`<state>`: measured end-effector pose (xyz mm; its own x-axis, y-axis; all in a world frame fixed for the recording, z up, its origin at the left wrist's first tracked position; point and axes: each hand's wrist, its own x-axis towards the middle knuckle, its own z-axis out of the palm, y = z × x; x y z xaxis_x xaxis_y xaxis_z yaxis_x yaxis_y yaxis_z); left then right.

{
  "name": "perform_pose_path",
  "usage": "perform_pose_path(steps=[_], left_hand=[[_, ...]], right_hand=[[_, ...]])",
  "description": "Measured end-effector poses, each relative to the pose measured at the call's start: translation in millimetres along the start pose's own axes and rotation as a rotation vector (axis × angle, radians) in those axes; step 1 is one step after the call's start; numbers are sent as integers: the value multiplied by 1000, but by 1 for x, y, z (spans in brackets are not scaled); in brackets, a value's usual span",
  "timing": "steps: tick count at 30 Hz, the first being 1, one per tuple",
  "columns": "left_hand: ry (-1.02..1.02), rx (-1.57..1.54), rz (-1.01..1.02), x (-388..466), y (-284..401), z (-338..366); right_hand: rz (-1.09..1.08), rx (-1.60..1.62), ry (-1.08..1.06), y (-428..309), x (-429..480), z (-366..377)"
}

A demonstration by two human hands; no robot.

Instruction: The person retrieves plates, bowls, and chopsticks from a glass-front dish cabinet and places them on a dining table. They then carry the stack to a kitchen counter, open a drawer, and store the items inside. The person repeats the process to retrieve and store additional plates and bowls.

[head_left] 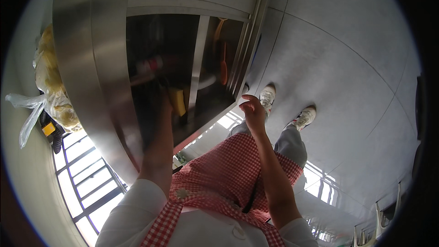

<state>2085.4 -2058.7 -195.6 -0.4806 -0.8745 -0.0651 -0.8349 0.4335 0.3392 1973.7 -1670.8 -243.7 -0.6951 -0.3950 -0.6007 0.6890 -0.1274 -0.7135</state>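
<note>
My left arm reaches into the dark inside of a stainless-steel cabinet. My left hand (165, 98) is blurred and in shadow, right beside a yellow block (177, 102) that looks like a sponge; whether the fingers grip it does not show. Farther in lies a blurred red and white item (151, 64). An orange spoon-like utensil (224, 68) is behind the cabinet's upright metal strip (198, 51). My right hand (253, 109) hangs outside the cabinet's edge, holding nothing, with its fingers loosely bent and apart.
The steel top (75, 48) runs along the left side. Beyond it are a clear plastic bag of yellowish items (51, 75) and a barred window (89, 175). Grey tiled floor (336, 85) spreads to the right, with white chair-like frames (379, 219) at lower right.
</note>
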Motion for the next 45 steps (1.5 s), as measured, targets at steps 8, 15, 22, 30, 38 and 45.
perform_pose_path(steps=[8,15,22,30,38,45], left_hand=[[286,-63,-189,-18,56,-1],[474,83,-49,-93,146,-34],[189,170,662,-192,192,-55],[-516,-8,872,-283,194,-91],[-1115,-86,733,-279,236,-149],[-1096,-90,982,-286,208,-180]], right_hand=[[78,30,-39,7,-7,15],[24,-160,-175,-1,-22,45],[-68,83,-109,-58,2,45],[-690,-151,-184,-224,60,55],[-739,-583,-126,-255,92,115],[-641,-647,-238,-214,49,113]])
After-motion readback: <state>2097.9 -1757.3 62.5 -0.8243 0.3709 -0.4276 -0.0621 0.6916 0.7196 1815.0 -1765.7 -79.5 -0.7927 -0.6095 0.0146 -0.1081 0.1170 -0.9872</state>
